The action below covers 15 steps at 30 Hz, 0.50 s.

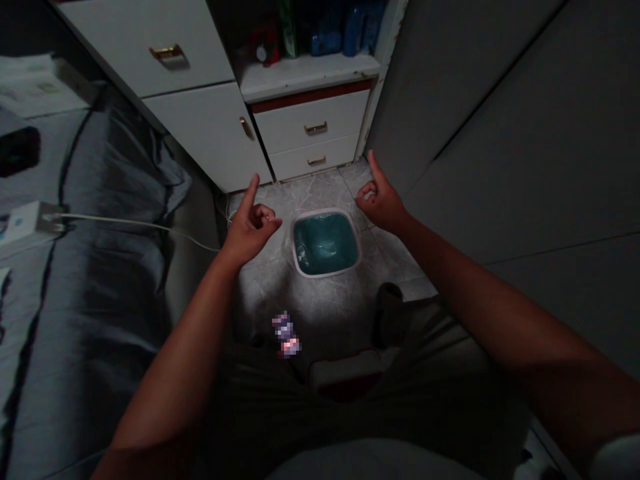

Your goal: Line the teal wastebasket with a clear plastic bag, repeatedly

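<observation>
On the tiled floor between my hands stands a small waste bin (327, 275) with a pale rim and a teal plastic bag lining its inside. My left hand (250, 227) hovers to the left of it, index finger and thumb stretched out, the other fingers curled, with nothing held. To the bin's right and slightly higher in the view is my right hand (383, 200). Its index finger points forward, its other fingers are bent in, and it holds nothing. Neither hand touches the bin.
White drawers (315, 110) with brass handles stand ahead, below a shelf (310, 75) of bottles. A bed (115, 267) lies left, bearing a white box (33, 227) with a cable (145, 223). A grey panel wall (525, 147) is right. A small pixelated patch (287, 335) shows below.
</observation>
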Each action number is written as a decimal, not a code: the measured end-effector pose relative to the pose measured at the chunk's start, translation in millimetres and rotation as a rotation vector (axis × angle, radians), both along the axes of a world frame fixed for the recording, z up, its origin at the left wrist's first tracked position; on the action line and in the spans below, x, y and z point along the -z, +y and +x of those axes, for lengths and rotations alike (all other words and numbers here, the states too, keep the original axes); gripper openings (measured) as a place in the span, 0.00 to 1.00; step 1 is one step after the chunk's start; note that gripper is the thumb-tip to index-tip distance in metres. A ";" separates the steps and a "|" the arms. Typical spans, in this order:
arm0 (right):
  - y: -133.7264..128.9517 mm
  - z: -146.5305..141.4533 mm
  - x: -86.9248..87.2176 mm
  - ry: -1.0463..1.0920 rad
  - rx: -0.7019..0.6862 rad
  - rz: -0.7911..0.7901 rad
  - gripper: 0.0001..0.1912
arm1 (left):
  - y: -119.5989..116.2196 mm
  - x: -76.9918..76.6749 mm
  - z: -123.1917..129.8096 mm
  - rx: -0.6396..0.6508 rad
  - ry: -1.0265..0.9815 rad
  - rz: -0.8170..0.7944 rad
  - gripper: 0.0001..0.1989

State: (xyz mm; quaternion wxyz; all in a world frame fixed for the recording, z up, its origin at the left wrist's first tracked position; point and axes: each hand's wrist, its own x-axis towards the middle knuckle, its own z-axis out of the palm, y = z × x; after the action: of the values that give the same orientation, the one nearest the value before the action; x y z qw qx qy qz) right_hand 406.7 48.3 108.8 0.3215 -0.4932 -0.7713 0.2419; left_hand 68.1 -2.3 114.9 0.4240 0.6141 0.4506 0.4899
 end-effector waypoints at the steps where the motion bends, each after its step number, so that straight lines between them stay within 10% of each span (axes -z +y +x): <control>1: -3.8 -2.2 1.8 -0.028 0.027 -0.020 0.40 | -3.7 -2.3 1.2 -0.007 0.017 -0.008 0.38; 5: -28.0 -13.7 27.5 -0.199 -0.156 -0.229 0.20 | -18.9 2.1 8.8 0.023 0.159 -0.087 0.13; 9: -59.5 -25.2 63.9 -0.403 -0.533 -0.446 0.11 | -34.1 22.0 15.0 0.198 0.391 -0.176 0.12; 15: -81.1 -29.8 94.7 -0.549 -0.617 -0.522 0.12 | -49.6 47.4 20.8 0.454 0.852 -0.239 0.08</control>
State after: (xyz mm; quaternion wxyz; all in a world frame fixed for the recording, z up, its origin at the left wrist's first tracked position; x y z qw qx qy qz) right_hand 376.9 -32.8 14.1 -0.1146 -0.3513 -0.8514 0.3722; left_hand 88.9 -51.9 67.5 0.3656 0.7896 0.4915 0.0356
